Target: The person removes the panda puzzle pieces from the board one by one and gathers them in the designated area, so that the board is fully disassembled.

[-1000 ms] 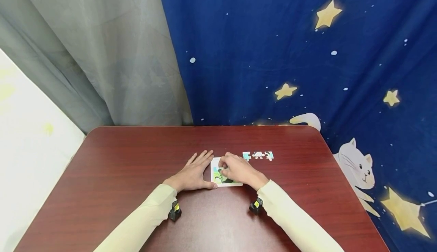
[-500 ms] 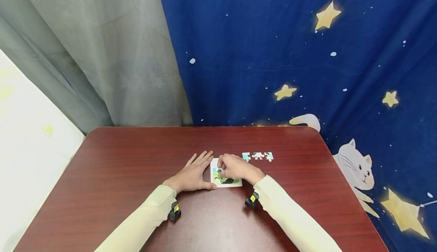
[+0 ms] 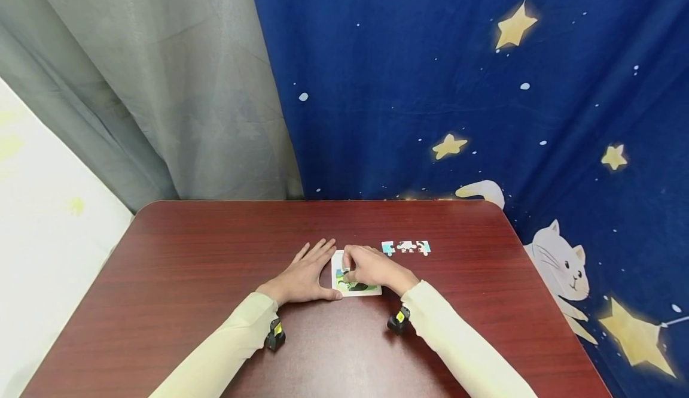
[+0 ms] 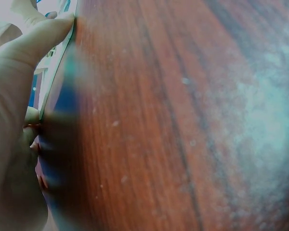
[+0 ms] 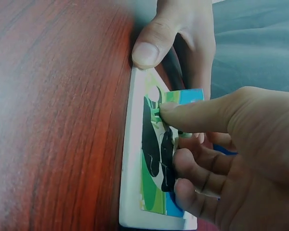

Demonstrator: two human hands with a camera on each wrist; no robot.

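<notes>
A small puzzle board (image 3: 362, 293) with a white frame and a green, blue and black picture lies flat on the table. Against its left side rests my left hand (image 3: 305, 273), fingers spread, the thumb touching the near left corner. My right hand (image 3: 371, 266) is over the board and pinches a puzzle piece (image 5: 185, 96) with a green and blue edge. That piece looks raised at one side in the right wrist view; its far part is hidden by the fingers. The left wrist view catches my left thumb (image 4: 50, 31) at the board's edge.
Three loose puzzle pieces, a light-blue one (image 3: 388, 247), a mostly white one (image 3: 407, 246) and one at the right (image 3: 424, 247), lie in a row beyond my right hand. The reddish-brown table (image 3: 215, 236) ends at a curtain (image 3: 377, 87).
My right hand has shifted slightly left over the board, and its wrist has turned a little. The left hand and the three loose pieces keep their places.
</notes>
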